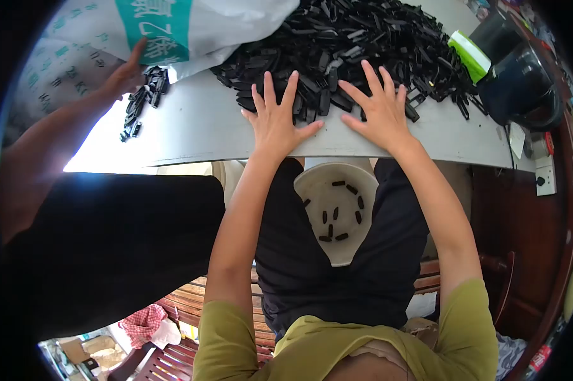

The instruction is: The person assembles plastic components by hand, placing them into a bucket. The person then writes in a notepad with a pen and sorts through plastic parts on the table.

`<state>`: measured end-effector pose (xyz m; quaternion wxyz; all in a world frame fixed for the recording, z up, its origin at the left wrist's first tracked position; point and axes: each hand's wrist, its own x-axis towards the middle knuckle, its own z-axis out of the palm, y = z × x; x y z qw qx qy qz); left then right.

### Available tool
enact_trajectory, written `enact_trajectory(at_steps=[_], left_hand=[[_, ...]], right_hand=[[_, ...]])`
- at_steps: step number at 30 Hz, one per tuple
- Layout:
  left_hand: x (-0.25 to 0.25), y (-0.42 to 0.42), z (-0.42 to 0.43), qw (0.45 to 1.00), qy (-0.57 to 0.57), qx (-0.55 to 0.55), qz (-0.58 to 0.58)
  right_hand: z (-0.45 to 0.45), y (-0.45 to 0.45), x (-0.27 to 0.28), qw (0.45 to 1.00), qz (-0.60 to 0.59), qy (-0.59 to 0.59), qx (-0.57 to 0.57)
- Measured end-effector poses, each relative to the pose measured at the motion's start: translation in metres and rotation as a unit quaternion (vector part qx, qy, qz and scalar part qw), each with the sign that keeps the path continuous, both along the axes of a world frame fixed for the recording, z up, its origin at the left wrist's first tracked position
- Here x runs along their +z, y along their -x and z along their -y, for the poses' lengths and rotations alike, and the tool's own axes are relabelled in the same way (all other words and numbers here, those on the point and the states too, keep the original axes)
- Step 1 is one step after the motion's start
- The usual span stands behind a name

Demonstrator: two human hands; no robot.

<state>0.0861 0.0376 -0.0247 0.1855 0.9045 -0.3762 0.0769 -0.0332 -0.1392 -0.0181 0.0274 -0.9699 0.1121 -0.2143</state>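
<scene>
A broad heap of small black plastic pieces (375,38) covers the far part of the white table (197,120). My left hand (277,120) lies palm down with fingers spread at the heap's near edge, its fingertips touching the pieces. Beside it, my right hand (382,111) is also spread flat, fingertips on the pieces. Neither hand grips anything. Between my knees, below the table edge, stands a pale bucket (312,184) with several black pieces scattered on its bottom.
At left, another person's hand (129,73) holds a large white woven sack (229,25) with green print. A smaller cluster of black pieces (144,98) lies under that hand. At right stand a dark pitcher (521,82), a green-and-white packet (469,56) and a power strip (545,178).
</scene>
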Motion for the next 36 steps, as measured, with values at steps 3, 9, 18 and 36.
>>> enact_trajectory(at_steps=[3, 9, 18, 36], left_hand=[[-0.001, 0.005, 0.01, 0.999, 0.02, -0.025, -0.009], [-0.005, 0.031, 0.041, 0.998, 0.046, -0.041, 0.011], [-0.002, 0.036, 0.011, 0.998, 0.049, -0.024, 0.021], [-0.02, 0.028, -0.049, 0.962, 0.228, 0.088, 0.125]], right_hand=[[0.009, 0.002, -0.005, 1.0, -0.02, -0.008, -0.001], [0.036, 0.02, -0.008, 1.0, -0.017, -0.003, 0.004], [0.027, 0.063, 0.011, 0.994, 0.099, -0.005, 0.041], [-0.044, 0.119, -0.028, 0.601, 0.178, -0.775, -0.078]])
